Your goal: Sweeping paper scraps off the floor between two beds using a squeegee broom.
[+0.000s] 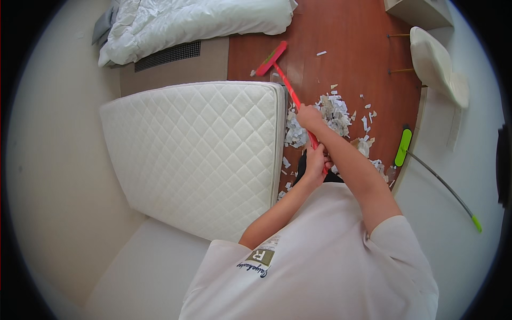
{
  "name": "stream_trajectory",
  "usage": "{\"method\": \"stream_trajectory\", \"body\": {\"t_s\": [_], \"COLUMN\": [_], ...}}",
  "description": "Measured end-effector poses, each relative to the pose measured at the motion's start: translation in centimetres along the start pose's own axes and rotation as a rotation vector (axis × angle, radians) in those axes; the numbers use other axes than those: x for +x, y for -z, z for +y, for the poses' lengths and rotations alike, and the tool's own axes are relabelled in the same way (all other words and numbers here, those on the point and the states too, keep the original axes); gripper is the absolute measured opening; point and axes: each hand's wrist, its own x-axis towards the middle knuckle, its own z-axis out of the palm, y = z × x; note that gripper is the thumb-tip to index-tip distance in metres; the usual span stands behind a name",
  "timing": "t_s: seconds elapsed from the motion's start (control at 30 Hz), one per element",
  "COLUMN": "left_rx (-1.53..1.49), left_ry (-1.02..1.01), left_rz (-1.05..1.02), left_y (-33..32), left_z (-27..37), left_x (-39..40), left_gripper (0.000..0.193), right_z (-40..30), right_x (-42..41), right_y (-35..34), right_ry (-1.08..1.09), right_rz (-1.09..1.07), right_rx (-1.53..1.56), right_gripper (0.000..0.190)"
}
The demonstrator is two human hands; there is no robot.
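Note:
A red broom (271,59) slants forward from my body, its wide head with a green strip near the far end of the mattress. My right hand (310,117) grips the red handle partway along it. Closer to my waist, my left hand (317,163) is wrapped around the handle's near end. Beneath the handle, torn paper scraps (335,114) lie heaped on the reddish wood floor (340,36). A small pale scrap (253,73) lies beside the broom head, and a white strip (321,53) lies farther right.
A quilted white mattress (200,156) fills the left side. A white duvet (192,24) lies on a bed beyond it. On the right are a cream chair (434,60) and a lime-green long-handled floor brush (403,148) propped against the wall (448,192). A cabinet (424,14) stands at far right.

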Motion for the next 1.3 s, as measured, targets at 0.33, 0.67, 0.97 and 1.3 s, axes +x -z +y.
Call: {"method": "stream_trajectory", "body": {"t_s": [0.33, 0.67, 0.97, 1.3], "left_rx": [-0.308, -0.189, -0.107, -0.191], "left_ry": [0.338, 0.047, 0.047, 0.183], "left_rz": [-0.202, -0.11, -0.022, -0.138], "left_y": [0.5, 0.2, 3.4, -2.0], "left_z": [3.3, 8.3, 7.7, 6.8], "left_x": [-3.0, -3.8, 4.4, -2.5], "left_gripper": [0.007, 0.018, 0.012, 0.014], "right_z": [1.7, -6.7, -6.9, -2.3], "right_x": [-1.3, 1.0, 6.9, 2.9], "right_y": [2.1, 5.9, -1.6, 6.7], "right_ry": [0.079, 0.103, 0.065, 0.067], "right_rz": [0.048, 0.02, -0.174, -0.23], "right_rx": [-0.232, 0.073, 0.049, -0.134], "right_gripper": [0.022, 0.026, 0.028, 0.023]}}
